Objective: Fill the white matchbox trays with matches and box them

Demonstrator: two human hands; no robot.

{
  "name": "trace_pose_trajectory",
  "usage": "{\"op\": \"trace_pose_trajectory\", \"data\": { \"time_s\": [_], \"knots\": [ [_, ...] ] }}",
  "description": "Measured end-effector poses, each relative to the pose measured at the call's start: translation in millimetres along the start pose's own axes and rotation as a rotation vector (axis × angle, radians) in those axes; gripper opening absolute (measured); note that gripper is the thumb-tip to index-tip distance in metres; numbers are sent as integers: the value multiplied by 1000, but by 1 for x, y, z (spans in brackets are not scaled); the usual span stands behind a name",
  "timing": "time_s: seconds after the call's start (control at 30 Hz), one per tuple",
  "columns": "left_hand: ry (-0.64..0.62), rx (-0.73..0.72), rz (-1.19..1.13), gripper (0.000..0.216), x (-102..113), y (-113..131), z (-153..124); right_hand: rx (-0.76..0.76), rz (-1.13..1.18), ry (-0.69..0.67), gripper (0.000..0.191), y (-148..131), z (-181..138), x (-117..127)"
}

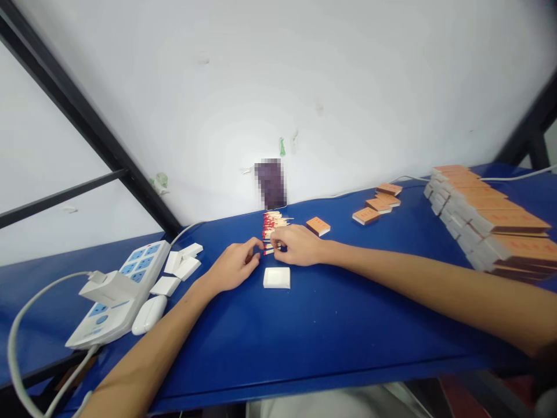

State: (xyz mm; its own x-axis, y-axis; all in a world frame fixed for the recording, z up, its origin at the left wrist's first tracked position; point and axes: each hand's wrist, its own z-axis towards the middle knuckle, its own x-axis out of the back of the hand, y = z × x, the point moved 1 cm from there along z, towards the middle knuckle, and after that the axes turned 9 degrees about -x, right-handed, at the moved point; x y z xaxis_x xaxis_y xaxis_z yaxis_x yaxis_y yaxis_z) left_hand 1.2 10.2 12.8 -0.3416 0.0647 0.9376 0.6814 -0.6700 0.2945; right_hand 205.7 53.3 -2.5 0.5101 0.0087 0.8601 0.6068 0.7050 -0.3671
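A pile of red-headed matches (pixel 272 219) lies on the blue table, with a few loose ones nearer me. My right hand (pixel 298 244) bends over the near end of the pile from the right, its fingers curled round some matches and partly covering them. To the left of the match heads is my left hand (pixel 235 264); its thumb and forefinger are bent and apart, with nothing seen between them. Just in front of both hands sits a white matchbox tray (pixel 277 277). An orange matchbox (pixel 318 226) lies beyond my right wrist.
Several white trays (pixel 187 268) lie by a white power strip (pixel 130 290) with a plugged-in charger and cable. A white earbud case (pixel 149 315) is close to my left forearm. Several orange matchboxes (pixel 378 204) lie back right, beside a large stack of matchboxes (pixel 491 215). A blurred phone-like object (pixel 271 184) leans on the wall.
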Motion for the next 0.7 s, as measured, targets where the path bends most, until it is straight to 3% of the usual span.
{"op": "trace_pose_trajectory", "data": {
  "time_s": [0.7],
  "knots": [
    [-4, -22, 11, 12, 0, 0, 0, 17, 11, -11, 6, -1, -1, 0]
  ]
}}
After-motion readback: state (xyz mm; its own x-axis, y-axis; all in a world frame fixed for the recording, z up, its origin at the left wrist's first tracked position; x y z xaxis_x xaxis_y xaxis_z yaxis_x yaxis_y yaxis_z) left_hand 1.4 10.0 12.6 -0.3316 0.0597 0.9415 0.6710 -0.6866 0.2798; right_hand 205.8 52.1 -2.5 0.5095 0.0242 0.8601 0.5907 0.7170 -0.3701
